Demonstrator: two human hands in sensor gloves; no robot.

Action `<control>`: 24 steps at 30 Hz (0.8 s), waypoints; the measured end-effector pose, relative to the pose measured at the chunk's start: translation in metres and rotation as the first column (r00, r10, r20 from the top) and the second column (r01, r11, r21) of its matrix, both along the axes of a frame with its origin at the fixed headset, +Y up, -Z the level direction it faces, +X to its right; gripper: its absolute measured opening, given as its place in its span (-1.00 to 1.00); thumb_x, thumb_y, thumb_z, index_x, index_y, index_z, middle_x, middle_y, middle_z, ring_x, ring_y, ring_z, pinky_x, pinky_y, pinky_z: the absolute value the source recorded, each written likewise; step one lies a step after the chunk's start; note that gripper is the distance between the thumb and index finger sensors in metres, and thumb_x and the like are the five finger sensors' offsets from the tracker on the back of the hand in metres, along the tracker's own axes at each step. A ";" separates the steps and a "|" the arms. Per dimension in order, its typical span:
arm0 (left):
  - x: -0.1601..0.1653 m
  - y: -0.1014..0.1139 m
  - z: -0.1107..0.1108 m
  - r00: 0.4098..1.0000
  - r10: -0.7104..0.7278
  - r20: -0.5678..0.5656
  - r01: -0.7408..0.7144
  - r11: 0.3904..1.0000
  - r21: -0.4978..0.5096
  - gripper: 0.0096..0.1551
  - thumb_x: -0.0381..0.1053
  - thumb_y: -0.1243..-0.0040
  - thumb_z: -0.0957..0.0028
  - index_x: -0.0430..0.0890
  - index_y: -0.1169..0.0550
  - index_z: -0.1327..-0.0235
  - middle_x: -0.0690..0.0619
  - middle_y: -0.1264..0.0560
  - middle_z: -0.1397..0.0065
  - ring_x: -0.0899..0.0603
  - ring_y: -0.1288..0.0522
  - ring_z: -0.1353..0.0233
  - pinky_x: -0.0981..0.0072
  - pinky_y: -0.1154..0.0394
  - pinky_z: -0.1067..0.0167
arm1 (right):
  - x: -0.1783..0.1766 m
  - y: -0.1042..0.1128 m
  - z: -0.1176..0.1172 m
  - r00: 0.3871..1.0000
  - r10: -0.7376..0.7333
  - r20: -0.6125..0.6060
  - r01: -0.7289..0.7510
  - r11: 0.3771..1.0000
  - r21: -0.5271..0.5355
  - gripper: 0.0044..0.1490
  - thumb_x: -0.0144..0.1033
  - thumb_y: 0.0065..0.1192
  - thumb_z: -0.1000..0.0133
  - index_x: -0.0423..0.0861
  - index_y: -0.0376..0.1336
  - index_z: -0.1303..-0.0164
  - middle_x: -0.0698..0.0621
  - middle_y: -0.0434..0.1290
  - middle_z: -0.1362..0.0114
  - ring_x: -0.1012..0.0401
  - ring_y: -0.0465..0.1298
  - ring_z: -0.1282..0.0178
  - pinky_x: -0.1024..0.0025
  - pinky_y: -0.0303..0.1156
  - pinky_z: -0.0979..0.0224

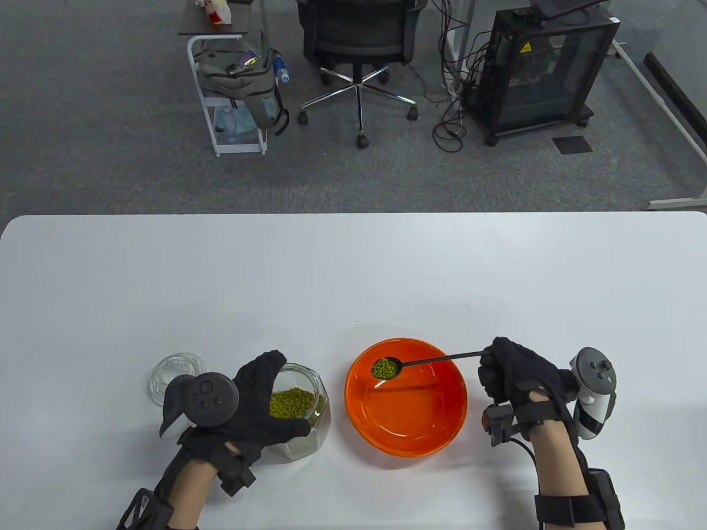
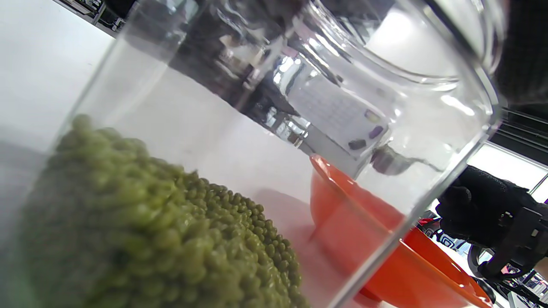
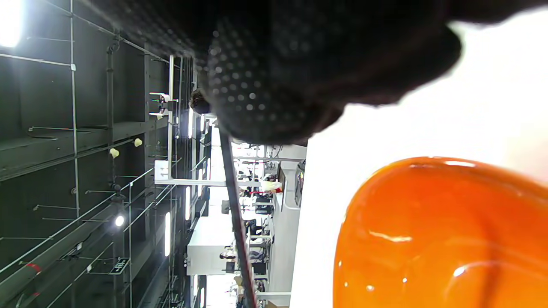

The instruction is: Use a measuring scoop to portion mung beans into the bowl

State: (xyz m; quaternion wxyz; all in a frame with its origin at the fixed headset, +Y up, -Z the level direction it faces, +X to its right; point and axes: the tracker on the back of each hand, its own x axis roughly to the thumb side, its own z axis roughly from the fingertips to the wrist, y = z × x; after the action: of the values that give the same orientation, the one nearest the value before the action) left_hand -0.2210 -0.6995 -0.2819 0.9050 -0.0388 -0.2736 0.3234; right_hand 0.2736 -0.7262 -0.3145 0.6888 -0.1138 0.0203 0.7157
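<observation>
Right wrist view hides the scoop head; right hand seemingly pinches its handle, left hand grips jar

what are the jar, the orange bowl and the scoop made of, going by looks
Jar: clear glass, it seems; see-through faceted walls with sharp glints, beans visible inside.
Orange bowl: glossy, slightly translucent; probably plastic, possibly glass, judging by the bright highlights.
Scoop: thin dark handle and small bowl, matte; metal or plastic, cannot tell.
</observation>
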 end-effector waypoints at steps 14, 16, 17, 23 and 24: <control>0.000 0.000 0.000 1.000 0.000 0.001 0.000 1.000 0.000 0.58 0.69 -0.40 0.15 -0.38 0.01 -0.57 -0.44 -0.05 -0.65 -0.62 -0.19 -0.59 -0.55 -0.21 -0.44 | -0.011 0.004 0.003 0.974 0.223 0.041 -0.225 0.973 0.054 -0.45 0.01 0.27 -0.10 -0.24 0.55 0.20 -0.08 0.73 0.33 0.14 0.68 0.52 0.33 0.62 0.41; 0.000 0.000 0.000 1.000 0.000 0.001 0.000 1.000 0.000 0.59 0.69 -0.40 0.16 -0.38 0.01 -0.57 -0.44 -0.05 -0.65 -0.62 -0.19 -0.59 -0.55 -0.21 -0.44 | -0.015 0.008 0.004 0.963 0.268 0.039 -0.270 0.959 0.081 -0.45 0.01 0.27 -0.10 -0.24 0.54 0.19 -0.08 0.73 0.32 0.14 0.68 0.51 0.33 0.62 0.40; 0.000 0.000 0.000 1.000 0.000 0.001 0.000 1.000 0.000 0.59 0.69 -0.40 0.16 -0.38 0.01 -0.58 -0.44 -0.05 -0.65 -0.62 -0.19 -0.59 -0.55 -0.21 -0.44 | -0.017 0.010 0.005 0.958 0.284 0.042 -0.287 0.953 0.095 -0.45 0.01 0.27 -0.10 -0.24 0.54 0.19 -0.08 0.73 0.32 0.14 0.68 0.51 0.33 0.62 0.40; 0.000 0.000 0.000 1.000 0.000 0.001 0.000 1.000 0.000 0.58 0.69 -0.40 0.15 -0.37 0.01 -0.58 -0.44 -0.05 -0.65 -0.62 -0.19 -0.59 -0.55 -0.21 -0.44 | -0.039 0.031 0.015 0.879 0.473 0.057 -0.470 0.842 0.264 -0.45 0.02 0.28 -0.09 -0.23 0.54 0.17 -0.09 0.73 0.30 0.13 0.67 0.49 0.32 0.62 0.38; 0.000 0.000 0.000 1.000 0.000 0.001 0.000 1.000 0.000 0.58 0.69 -0.40 0.16 -0.38 0.01 -0.58 -0.44 -0.05 -0.65 -0.62 -0.19 -0.59 -0.55 -0.21 -0.44 | -0.043 0.034 0.017 0.867 0.495 0.061 -0.490 0.822 0.290 -0.45 0.02 0.28 -0.09 -0.22 0.55 0.16 -0.09 0.73 0.30 0.12 0.67 0.49 0.32 0.62 0.37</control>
State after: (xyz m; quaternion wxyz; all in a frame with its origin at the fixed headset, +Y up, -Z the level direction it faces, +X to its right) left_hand -0.2209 -0.6998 -0.2815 0.9048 -0.0391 -0.2742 0.3235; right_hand 0.2305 -0.6923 -0.2975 0.4894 -0.0047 -0.1111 0.8649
